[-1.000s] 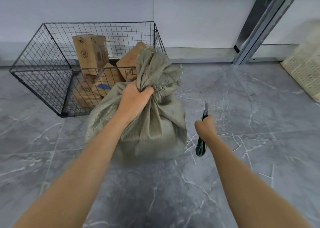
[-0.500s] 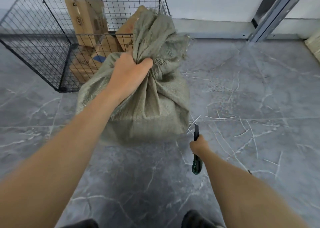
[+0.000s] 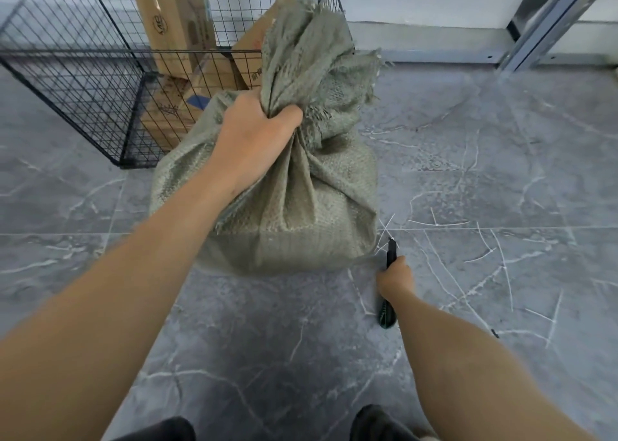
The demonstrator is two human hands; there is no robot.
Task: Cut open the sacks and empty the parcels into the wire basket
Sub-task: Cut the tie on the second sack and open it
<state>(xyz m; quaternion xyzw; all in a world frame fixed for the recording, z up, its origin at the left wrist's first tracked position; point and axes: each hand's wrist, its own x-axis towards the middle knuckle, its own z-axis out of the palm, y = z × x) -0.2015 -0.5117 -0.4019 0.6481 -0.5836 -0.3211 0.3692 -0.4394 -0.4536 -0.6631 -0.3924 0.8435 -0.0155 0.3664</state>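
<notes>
Woven grey-green cloth makes up the one sack (image 3: 294, 213), a bulging bag that stands on the floor (image 3: 485, 139) with its frayed mouth bunched into a neck. The left hand (image 3: 254, 136) is clenched round that neck, fingers wrapped tight into the gathered cloth, and the loose top flares above the fist. Below and to the right of that grip, near the sack's lower corner, the right hand (image 3: 396, 278) is closed round one slim, dark knife (image 3: 391, 251). Its tip points away from the person and sits close to the sack's base; I cannot tell whether it touches the cloth. Beyond the left fist and to its left, behind the sack, stands one black wire basket (image 3: 83, 82), box-shaped with square mesh. Inside it are at least three brown cardboard parcels (image 3: 177, 22), all rectangular, one upright and the others tilted. The floor is smooth grey tile with thin white veins.
</notes>
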